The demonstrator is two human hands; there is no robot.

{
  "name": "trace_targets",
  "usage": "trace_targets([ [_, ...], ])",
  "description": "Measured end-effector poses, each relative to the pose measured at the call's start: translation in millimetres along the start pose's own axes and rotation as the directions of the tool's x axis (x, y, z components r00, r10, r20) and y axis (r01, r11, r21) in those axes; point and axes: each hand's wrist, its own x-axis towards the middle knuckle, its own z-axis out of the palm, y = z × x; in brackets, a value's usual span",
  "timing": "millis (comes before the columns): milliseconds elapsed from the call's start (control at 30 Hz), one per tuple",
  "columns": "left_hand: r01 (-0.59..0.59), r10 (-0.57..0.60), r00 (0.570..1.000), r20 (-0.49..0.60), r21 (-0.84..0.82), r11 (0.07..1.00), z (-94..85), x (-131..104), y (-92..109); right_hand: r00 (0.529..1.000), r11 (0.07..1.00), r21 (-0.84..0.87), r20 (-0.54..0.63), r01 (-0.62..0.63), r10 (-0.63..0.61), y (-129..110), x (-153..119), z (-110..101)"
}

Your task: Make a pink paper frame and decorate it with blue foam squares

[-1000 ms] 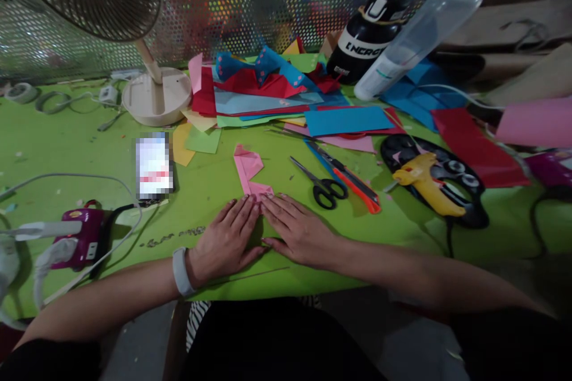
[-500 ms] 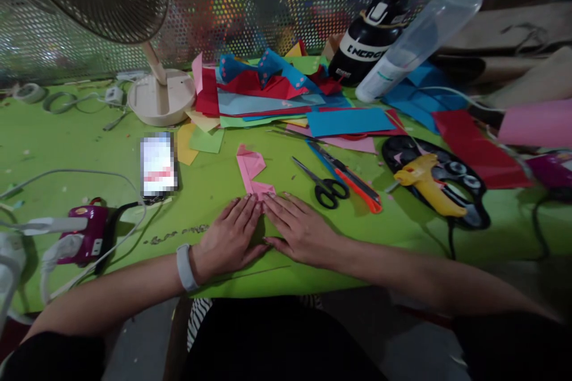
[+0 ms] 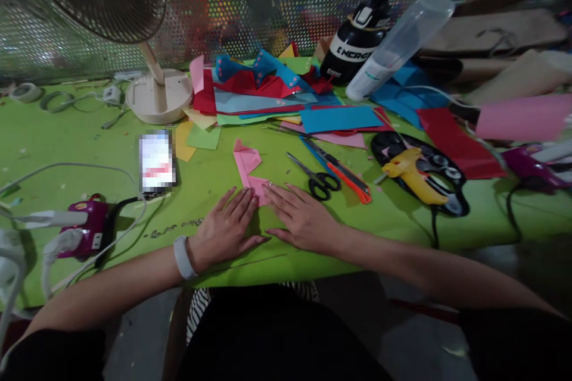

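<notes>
A folded strip of pink paper (image 3: 248, 162) with triangular flaps lies on the green tabletop in front of me. Flat against its lower left edge rest the fingertips of my left hand (image 3: 226, 223), fingers stretched out. My right hand (image 3: 301, 217) lies flat on the other side, its fingertips on the lower right part of the paper. Both hands are open, and they cover part of the strip's near end. Black-handled scissors (image 3: 319, 183) lie just beyond my right hand, beside an orange utility knife (image 3: 348, 178).
A yellow glue gun (image 3: 415, 175) rests on a black palette-shaped tray (image 3: 460, 205) at right. Coloured paper (image 3: 342, 119), a black bottle (image 3: 348, 50) and a fan (image 3: 161, 98) stand behind. A phone (image 3: 156, 161) and a purple power adapter (image 3: 92, 226) with cables are at left.
My fingers have drawn slightly apart, showing more of the pink paper's near end. The view has shifted a little.
</notes>
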Motion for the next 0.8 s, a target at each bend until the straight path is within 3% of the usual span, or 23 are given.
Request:
trace_targets([
  [800, 0.032, -0.033, 0.999, -0.037, -0.004, 0.999, 8.3, -5.8, 4.6, 0.999, 0.999, 0.033, -0.023, 0.030, -0.030, -3.7, 13.6, 1.2],
])
